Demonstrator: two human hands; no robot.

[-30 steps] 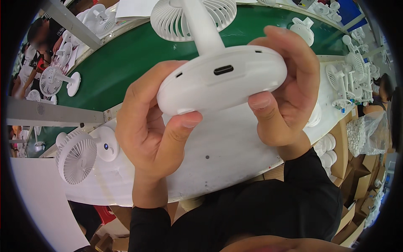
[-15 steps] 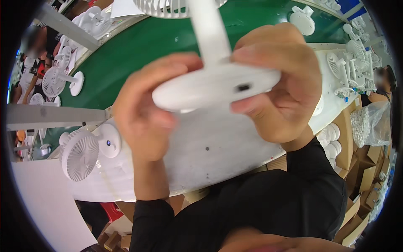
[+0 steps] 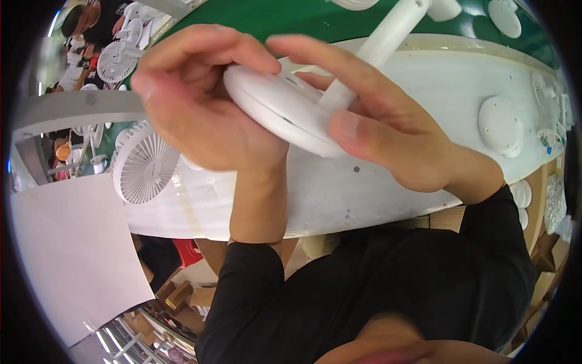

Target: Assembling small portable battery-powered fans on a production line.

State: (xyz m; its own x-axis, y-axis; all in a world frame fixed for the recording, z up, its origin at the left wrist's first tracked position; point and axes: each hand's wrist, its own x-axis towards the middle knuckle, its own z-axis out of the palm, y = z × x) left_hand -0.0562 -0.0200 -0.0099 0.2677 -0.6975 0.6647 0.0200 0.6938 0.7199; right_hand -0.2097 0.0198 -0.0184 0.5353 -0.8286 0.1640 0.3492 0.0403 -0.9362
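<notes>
A white desk fan (image 3: 276,109) is held tilted above the worktable, its round base toward me and its stem slanting up to the right. The fan's head is mostly out of the picture at the top. My left hand (image 3: 200,115) cups the left rim of the base, fingers curled over it and palm against the underside. At the right end of the base, my right hand (image 3: 400,127) has its thumb on the near rim beside the stem. Its index finger reaches over behind the stem, and the other fingers are partly hidden.
Another white fan (image 3: 145,164) stands at the left of the white tabletop (image 3: 388,188). A round white base (image 3: 501,125) lies at the right. Beyond runs a green conveyor belt (image 3: 254,18). A grey post (image 3: 79,109) and white board (image 3: 73,249) border the left; a person works at the far left.
The fan has been turned: its stem now leans right, and the dark port on the base edge no longer faces me. Both hands have shifted their hold on the base. The view has moved too.
</notes>
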